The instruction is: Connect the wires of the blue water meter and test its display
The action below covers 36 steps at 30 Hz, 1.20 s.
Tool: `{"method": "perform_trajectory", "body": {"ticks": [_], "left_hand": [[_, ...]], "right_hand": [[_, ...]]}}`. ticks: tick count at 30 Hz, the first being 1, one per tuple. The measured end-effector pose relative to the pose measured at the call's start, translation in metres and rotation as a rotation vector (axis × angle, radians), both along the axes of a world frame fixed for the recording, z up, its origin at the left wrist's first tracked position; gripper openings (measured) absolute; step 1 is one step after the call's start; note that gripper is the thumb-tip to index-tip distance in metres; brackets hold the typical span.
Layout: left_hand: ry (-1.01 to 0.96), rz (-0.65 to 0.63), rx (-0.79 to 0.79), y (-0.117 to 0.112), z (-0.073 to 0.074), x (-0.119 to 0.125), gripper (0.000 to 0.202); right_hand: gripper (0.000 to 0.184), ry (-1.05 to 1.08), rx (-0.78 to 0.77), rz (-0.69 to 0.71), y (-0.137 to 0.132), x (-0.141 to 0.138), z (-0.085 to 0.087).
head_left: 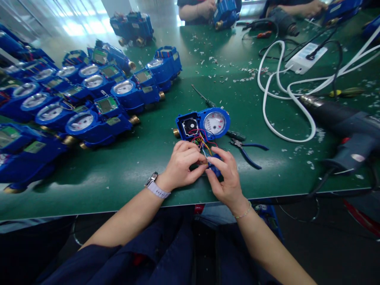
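Note:
An opened blue water meter point(203, 124) lies on the green table point(142, 158), its dial up and coloured wires point(202, 141) spilling from its open compartment. My left hand point(181, 164) pinches the wire ends just below the meter. My right hand point(226, 178) holds a small blue part point(215, 169) joined to those wires, fingertips meeting the left hand's. Blue-handled pliers point(248, 151) lie just right of my hands.
Several blue water meters point(89, 95) crowd the table's left side. A heat gun point(341, 122), white cable point(285, 91) and power strip point(307, 57) sit at right. A screwdriver point(204, 99) lies behind the meter. Other people's hands point(208, 8) work at the far edge.

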<state>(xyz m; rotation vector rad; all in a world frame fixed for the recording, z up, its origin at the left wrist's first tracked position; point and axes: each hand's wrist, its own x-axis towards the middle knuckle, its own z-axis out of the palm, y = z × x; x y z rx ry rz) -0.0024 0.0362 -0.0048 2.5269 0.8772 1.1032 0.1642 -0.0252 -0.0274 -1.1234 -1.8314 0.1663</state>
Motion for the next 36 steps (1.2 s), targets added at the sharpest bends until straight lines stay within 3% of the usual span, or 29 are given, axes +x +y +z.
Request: {"method": "perform_trajectory", "body": {"ticks": [9,36], "left_hand": [[-0.061,0.013,0.014,-0.001,0.001,0.002,0.014],[-0.055,0.056,-0.140,-0.011,-0.003,0.009,0.013]], "right_hand": [[0.017,-0.048,-0.038,-0.087,0.003,-0.002,0.003],[0.009,-0.026,-0.031,-0.019,0.011,0.004,0.003]]}}
